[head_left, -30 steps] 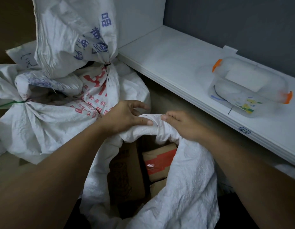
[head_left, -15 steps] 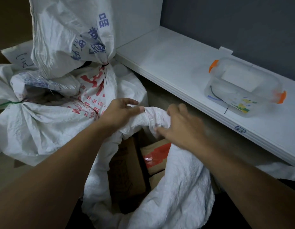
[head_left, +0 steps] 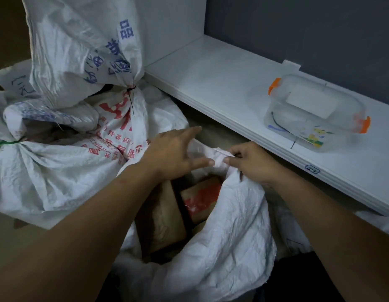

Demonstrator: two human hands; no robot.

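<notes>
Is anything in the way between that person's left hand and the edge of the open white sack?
Nothing visible. The left hand, fingers straight, is right at the sack's rolled rim, thumb tip by the fabric. The right hand pinches the same rim beside it. Cardboard boxes lie lower, inside.

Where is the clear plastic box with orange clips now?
In the head view, the clear plastic box stands at the upper right on the white shelf, close to the grey wall, beyond the right hand that pinches the white sack.
</notes>
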